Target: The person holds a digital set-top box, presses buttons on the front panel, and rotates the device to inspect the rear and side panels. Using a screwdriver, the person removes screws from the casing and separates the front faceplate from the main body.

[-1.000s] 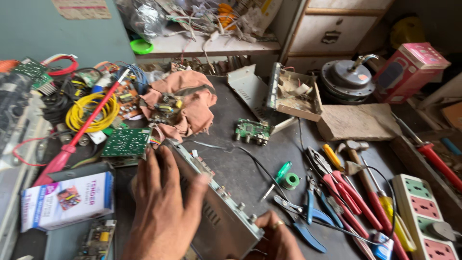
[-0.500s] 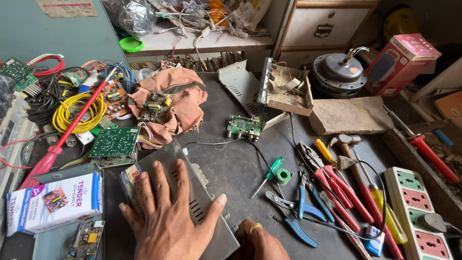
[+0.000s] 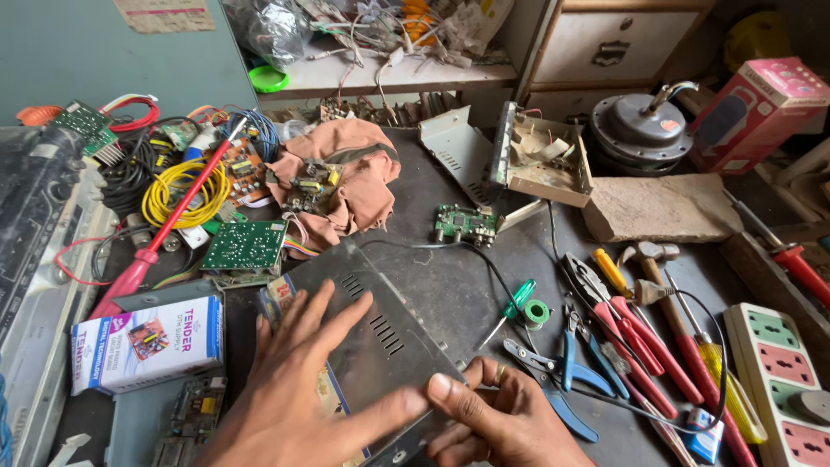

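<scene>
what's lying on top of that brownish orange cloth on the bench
A small circuit board with yellow parts sits on the cloth, with a dark strap crossing the folds. Whatever lies beneath the cloth is covered.

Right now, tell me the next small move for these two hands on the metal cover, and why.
Probably lift the cover's near edge slightly. The left hand lies flat on the vented grey metal cover, pressing it down, while the right hand pinches its near corner, and the cover sits tilted over the case beneath.

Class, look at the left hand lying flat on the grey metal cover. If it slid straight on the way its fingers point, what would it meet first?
Probably the brown cloth past the metal cover; the left hand points up and right, though depth is uncertain.
</scene>
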